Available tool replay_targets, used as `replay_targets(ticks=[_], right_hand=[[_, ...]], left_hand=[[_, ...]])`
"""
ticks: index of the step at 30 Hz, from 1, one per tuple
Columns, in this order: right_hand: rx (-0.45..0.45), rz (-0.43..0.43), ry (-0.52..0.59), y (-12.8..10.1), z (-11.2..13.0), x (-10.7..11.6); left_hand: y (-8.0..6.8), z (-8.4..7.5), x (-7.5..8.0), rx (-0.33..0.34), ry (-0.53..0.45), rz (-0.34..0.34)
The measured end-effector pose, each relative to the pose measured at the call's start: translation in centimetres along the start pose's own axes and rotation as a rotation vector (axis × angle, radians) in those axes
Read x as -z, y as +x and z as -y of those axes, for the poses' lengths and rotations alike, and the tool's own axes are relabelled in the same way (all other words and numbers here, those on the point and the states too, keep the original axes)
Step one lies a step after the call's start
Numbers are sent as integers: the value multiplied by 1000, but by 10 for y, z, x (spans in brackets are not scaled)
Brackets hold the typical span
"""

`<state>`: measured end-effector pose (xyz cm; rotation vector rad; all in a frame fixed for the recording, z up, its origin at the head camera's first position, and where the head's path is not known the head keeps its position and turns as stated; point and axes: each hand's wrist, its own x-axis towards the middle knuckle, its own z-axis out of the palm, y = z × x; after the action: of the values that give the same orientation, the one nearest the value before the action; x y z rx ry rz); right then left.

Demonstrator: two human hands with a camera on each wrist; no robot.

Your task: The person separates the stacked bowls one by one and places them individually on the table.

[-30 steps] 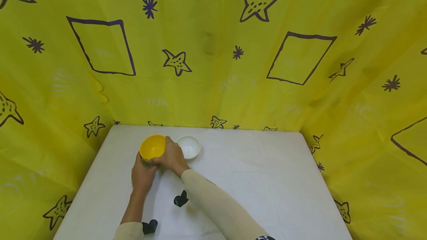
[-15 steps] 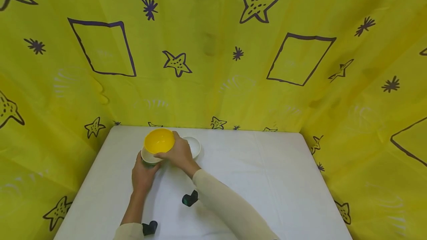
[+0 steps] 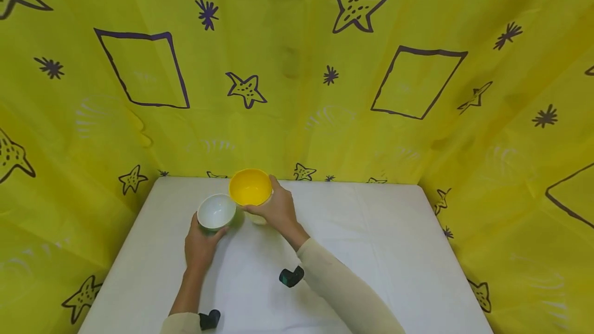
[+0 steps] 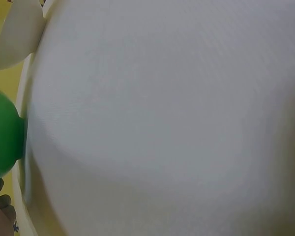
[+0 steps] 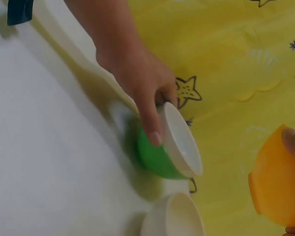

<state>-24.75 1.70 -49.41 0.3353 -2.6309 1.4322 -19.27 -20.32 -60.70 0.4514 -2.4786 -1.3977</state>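
My left hand [image 3: 201, 246] grips a bowl with a green outside and white inside [image 3: 216, 211], thumb at its near rim. In the right wrist view this green bowl [image 5: 160, 157] is slightly tilted; whether a separate white bowl is nested in it, I cannot tell. My right hand [image 3: 278, 207] pinches the rim of a yellow bowl [image 3: 250, 187], held up to the right of the green one. Below the yellow bowl stands a white bowl [image 3: 257, 218], mostly hidden in the head view. The right wrist view shows the white bowl [image 5: 179, 216] beside the green one.
A white-covered table [image 3: 371, 251] lies under the hands. Yellow cloth [image 3: 287, 117] with drawn stars and frames closes in its back and sides. Dark pieces [image 3: 291, 276] stick out at both wrists.
My right hand has lifted the yellow bowl out of the green and white bowl and carried it right, over the white bowl. My left hand has barely moved.
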Motion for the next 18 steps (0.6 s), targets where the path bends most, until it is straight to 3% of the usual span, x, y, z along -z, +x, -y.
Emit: replay_targets(ticks=[8,18], right_hand=[[-73,-82,21,-9,-25,35],[-118,-150,24,-16,-53,54]], left_hand=[[1,4,-2,-5,14,1],[1,4,-1,-18,16,-3]])
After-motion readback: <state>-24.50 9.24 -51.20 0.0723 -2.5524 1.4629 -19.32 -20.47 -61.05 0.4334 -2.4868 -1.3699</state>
